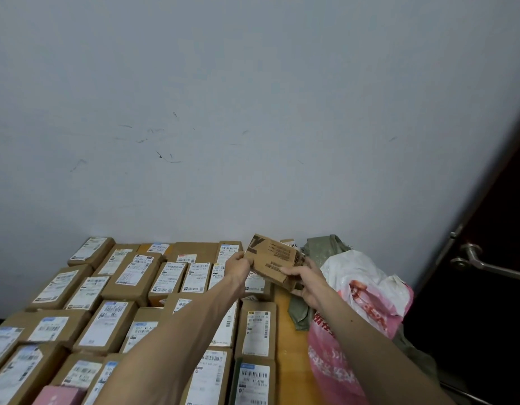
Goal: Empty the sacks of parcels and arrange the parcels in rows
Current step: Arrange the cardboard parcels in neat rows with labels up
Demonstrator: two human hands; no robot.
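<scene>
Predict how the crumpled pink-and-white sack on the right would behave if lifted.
The pink-and-white sack lies crumpled and slumped, so probably floppy, sagging when lifted. Its glossy film may slip. Weight unclear: contents hidden.

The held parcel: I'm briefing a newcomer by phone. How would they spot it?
Find the table of brown parcels below the grey wall. At its far right end, the left hand and right hand hold a parcel tilted in the air. Unlike the rows below, it shows dark print, no white label.
</scene>
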